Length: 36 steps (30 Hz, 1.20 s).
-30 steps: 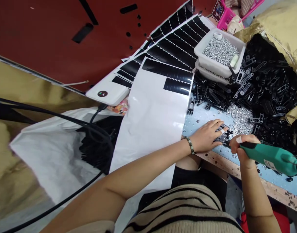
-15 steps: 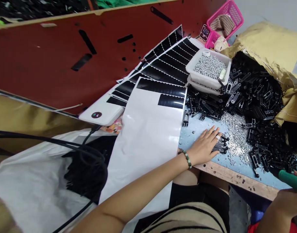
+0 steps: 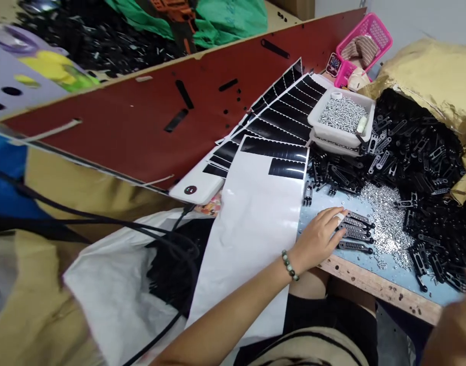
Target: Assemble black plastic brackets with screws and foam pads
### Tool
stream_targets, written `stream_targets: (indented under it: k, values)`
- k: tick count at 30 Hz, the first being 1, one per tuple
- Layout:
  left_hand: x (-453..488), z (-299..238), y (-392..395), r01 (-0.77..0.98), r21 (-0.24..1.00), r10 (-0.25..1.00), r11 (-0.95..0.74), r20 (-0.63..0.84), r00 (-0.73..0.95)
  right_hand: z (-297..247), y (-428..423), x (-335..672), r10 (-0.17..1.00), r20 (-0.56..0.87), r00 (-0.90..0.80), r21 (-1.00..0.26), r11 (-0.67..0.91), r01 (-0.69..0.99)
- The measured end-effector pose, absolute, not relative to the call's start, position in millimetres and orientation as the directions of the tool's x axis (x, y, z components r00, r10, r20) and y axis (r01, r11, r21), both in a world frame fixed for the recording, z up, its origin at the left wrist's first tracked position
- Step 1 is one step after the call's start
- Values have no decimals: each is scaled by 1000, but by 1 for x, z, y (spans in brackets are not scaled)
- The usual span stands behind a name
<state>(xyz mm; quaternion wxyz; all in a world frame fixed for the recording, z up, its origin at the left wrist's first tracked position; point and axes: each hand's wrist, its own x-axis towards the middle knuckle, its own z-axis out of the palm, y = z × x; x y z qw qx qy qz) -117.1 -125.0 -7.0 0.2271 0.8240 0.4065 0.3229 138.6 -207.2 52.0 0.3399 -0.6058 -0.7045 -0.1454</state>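
- Head view: touching near ends of black perforated strips (image 3: 356, 231) with left hand (image 3: 321, 236), fingers loosely apart, not closed round anything.
- Strips lying roughly side by side, just right of left fingers.
- Probably light, stiff, a bit slick, hard to break; best taken by long sides.
- Right hand (image 3: 456, 325) blurred, cut off, well right of left fingers; can't tell finger state.
- Wooden edge (image 3: 377, 285) just bodyward of left fingers; loose hardware (image 3: 387, 223) beyond strips; some room on blue tabletop (image 3: 324, 201) past fingertips.

Beyond the left hand (image 3: 321, 238), a narrow strip of blue tabletop (image 3: 321, 202) gives passage, bounded by heaped black parts (image 3: 411, 155) ahead and silvery hardware (image 3: 387, 221) rightward. Clearance around the blurred right hand (image 3: 456, 325) is hard to judge.
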Motion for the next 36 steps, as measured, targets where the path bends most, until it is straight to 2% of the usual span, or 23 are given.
stream_targets:
  k: [2, 5, 7, 9, 12, 15, 18, 24, 30, 36]
  values:
    - [-112, -3, -116, 520, 623, 801, -584, 340, 492, 37, -184, 134, 818, 571, -67, -244, 247, 938]
    - [-101, 0, -101, 561, 553, 771, -616, 279, 572, 12, -148, 126, 942, 297, -160, -273, 244, 930]
    - [-96, -1, -92, 588, 520, 764, -619, 226, 605, -1, -131, 122, 974, 131, -186, -263, 215, 941]
    - [-94, -3, -86, 606, 508, 765, -612, 184, 618, -8, -119, 119, 980, 58, -192, -285, 201, 937]
    - [-92, -3, -75, 620, 503, 772, -602, 165, 614, -9, -112, 117, 976, 84, -200, -427, 216, 878]
    - [-86, 1, -62, 602, 503, 748, -620, 148, 646, -5, -108, 115, 968, 201, -150, -616, 244, 749]
    - [-82, 8, -54, 576, 510, 721, -639, 137, 679, 0, -105, 112, 953, 284, -105, -705, 282, 651]
    - [-89, 17, -50, 434, 535, 611, -725, 209, 764, 19, -104, 109, 908, 307, -284, -621, 417, 664]
    - [-96, 23, -49, 356, 555, 539, -752, 205, 817, 28, -106, 112, 872, 299, -388, -613, 487, 623]
    - [-97, 24, -42, 377, 554, 539, -742, 158, 828, 26, -102, 113, 907, 206, -368, -638, 410, 652]
